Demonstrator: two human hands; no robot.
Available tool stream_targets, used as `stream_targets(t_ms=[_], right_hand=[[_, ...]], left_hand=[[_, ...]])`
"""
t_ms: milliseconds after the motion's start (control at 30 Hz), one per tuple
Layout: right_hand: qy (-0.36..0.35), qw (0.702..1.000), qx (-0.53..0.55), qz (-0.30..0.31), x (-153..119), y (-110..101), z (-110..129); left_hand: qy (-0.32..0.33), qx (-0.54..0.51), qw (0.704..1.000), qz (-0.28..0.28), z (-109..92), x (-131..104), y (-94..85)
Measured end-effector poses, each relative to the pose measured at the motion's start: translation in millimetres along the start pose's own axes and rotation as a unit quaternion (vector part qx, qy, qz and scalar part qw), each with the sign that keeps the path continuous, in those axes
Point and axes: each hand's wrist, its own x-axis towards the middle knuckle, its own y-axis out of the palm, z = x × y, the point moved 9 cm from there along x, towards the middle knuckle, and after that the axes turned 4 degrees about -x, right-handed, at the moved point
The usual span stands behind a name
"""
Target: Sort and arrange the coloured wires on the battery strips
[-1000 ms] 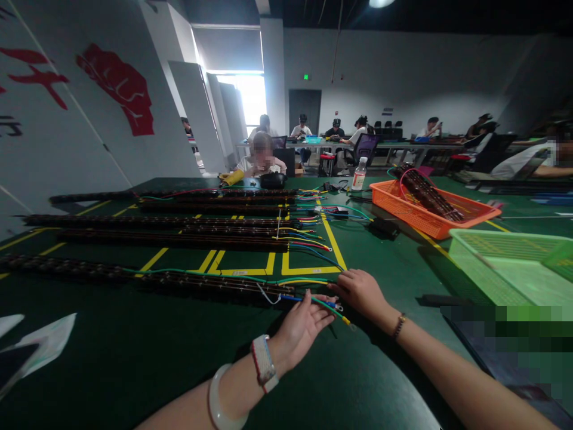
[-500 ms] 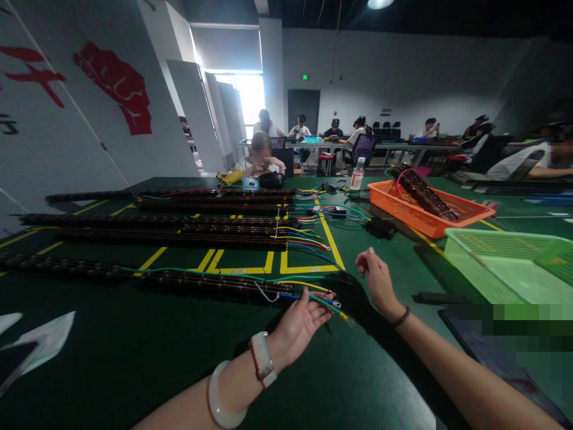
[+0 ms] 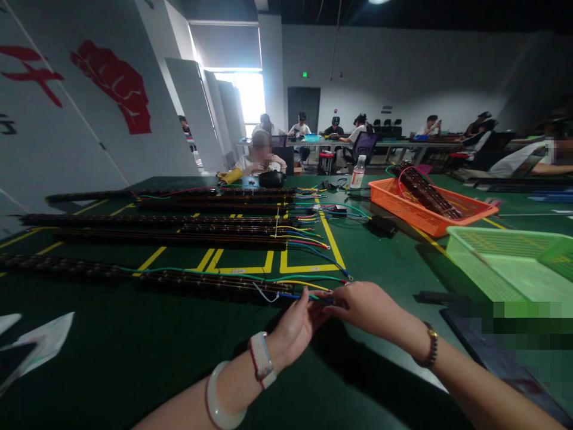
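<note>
Close to the table's front, a long dark bundle (image 3: 201, 280) with pale ties along it ends in green, yellow and blue wires. My left hand (image 3: 293, 331) is palm up under these wires (image 3: 289, 295), holding them loosely between thumb and fingers. My right hand (image 3: 367, 307) has its fingers pinched together at the wires' tips, touching my left fingertips. The tips in that pinch are hidden. A blue wire with a ring terminal (image 3: 351, 278) lies just beyond my right knuckles.
More long dark bundles (image 3: 179, 236) with coloured wire ends lie behind. An orange basket (image 3: 430, 224) holds a dark bundle. A green basket (image 3: 474, 269) stands at right, a bottle (image 3: 358, 173) at the back. A person (image 3: 262, 158) sits opposite; a dark flat object (image 3: 483, 352) lies front right.
My right hand has come down and left from above the table to the wire ends, its fingers closing there. My left hand stays nearly in place.
</note>
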Motion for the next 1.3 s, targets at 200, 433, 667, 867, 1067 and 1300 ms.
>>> stream_targets(t_ms=[200, 433, 667, 867, 1067, 1300], right_hand=[[0.028, 0.995, -0.081, 0.041, -10.0, 5.0, 2.8], [0.032, 0.993, -0.09, 0.069, -15.2, 6.2, 6.0], [0.084, 0.991, -0.101, 0.022, -9.8, -17.1, -13.3], [0.108, 0.987, -0.111, 0.048, 1.3, 7.2, -24.8], [0.088, 0.988, -0.1, 0.073, 3.6, 29.0, -20.2], [0.091, 0.99, -0.101, 0.031, 3.6, 13.9, -22.0]], left_hand=[[-0.009, -0.005, 1.0, 0.025, 1.4, 0.2, 3.8], [-0.016, -0.003, 1.0, 0.017, 2.4, 1.4, 3.0], [0.002, 0.02, 1.0, 0.007, 1.5, 0.7, 0.9], [0.021, 0.047, 0.998, -0.026, 1.4, -3.6, -3.4], [0.022, 0.06, 0.998, -0.021, 2.4, -2.1, -5.2], [0.015, 0.056, 0.998, -0.016, 2.5, -2.2, -4.5]])
